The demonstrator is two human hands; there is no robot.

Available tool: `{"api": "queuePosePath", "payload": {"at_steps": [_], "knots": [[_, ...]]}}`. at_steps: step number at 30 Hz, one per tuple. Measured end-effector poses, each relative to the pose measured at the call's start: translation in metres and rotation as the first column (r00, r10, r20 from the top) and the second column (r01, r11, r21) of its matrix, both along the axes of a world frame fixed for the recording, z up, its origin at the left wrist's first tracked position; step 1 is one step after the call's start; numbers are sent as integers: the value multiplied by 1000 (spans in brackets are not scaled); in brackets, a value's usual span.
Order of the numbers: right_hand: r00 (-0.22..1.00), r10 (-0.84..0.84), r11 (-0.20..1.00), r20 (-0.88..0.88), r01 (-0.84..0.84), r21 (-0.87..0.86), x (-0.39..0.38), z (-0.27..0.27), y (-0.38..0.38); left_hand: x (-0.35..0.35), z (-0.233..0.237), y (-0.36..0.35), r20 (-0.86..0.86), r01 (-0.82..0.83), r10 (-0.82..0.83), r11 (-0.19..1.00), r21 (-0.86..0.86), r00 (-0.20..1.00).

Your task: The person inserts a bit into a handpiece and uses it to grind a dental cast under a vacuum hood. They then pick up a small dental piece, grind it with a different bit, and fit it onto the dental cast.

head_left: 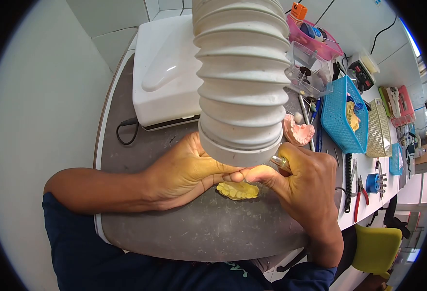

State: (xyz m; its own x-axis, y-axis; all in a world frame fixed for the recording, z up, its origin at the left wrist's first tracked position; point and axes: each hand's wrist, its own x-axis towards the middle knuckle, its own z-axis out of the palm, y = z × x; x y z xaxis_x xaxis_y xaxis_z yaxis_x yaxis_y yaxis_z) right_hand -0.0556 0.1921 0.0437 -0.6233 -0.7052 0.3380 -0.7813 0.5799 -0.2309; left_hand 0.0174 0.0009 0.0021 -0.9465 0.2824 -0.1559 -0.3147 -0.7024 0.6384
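My right hand (309, 177) is closed around a metal rotary handpiece (282, 163), whose tip points left under the hose. My left hand (189, 167) meets it at the fingertips, its thumb and fingers pinched together. Whatever sits in that pinch is too small or hidden for me to make out. On the bench just below the fingers lies a yellow dental cast (238, 191) with a row of teeth. A wide white ribbed suction hose (242, 82) comes down directly above both hands and covers part of the fingers.
A white machine housing (167, 63) stands at the back left of the grey bench (194, 237). Right of the hose are a pink dental cast (298, 131), a clear box (310, 68) and a blue basket (339, 116). Red-handled pliers (361, 196) and a blue bur holder (374, 183) lie farther right.
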Motion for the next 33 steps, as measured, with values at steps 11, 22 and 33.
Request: {"api": "queuePosePath", "payload": {"at_steps": [11, 22, 33], "knots": [[1000, 18, 1000, 11, -18, -17, -1, -4, 1, 1, 3, 2, 20, -28, 29, 1000, -7, 999], [1000, 6, 1000, -4, -6, -3, -2, -2, 2, 2, 7, 2, 18, -15, 16, 1000, -25, 1000], [999, 49, 999, -9, -49, -13, -2, -6, 2, 3, 13, 4, 60, -56, 58, 998, -23, 997]]}}
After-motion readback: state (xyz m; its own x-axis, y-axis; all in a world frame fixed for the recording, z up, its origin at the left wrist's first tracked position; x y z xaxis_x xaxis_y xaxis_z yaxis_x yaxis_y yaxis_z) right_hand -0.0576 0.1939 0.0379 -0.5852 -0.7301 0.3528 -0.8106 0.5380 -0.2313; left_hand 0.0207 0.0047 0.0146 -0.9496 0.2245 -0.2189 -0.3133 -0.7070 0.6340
